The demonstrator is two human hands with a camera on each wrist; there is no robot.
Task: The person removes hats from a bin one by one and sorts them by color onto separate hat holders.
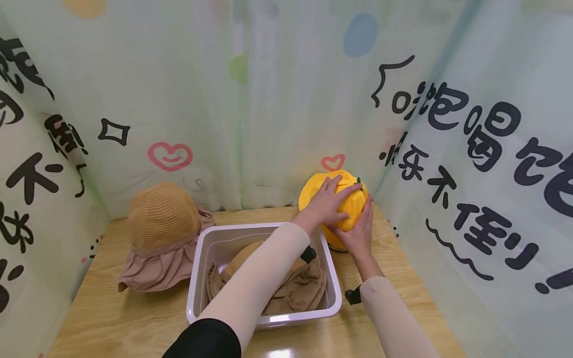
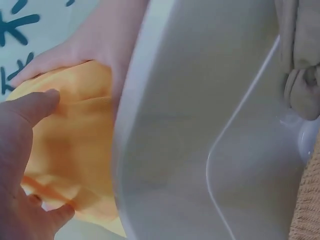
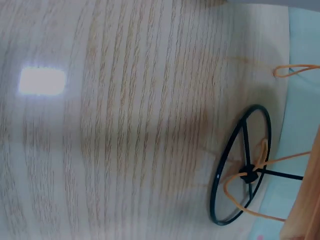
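- The likeliest trouble is a snag: orange cords [image 3: 287,158] dangle around the hub of a black stand [image 3: 248,173], so a quick lift of the yellow hat [image 1: 355,205] might drag or tip it.
- The soft crown could crumple, since both hands bear on it; uneven pressure would be the cause.
- The left sleeve [image 1: 264,278] crosses the lilac bin [image 1: 335,293] — a careless sweep back might knock its rim or ruffle the brown hat [image 1: 300,286] inside.
- Fingers of the left hand [image 1: 329,200] are spread across the crown, not pressed together.
- The right hand [image 1: 359,233] cups the lower right side, holding the hat between thumb and fingers; how the hidden fingertips lie, I cannot tell.
- The yellow hat is just beyond the bin's back right corner, near the curtain [image 1: 277,124]; whether it touches the rim is unclear.
- It looks bright and pliable — rounded, creased crown, broad brim, and a small dark-green piece [image 1: 359,183] near the top.
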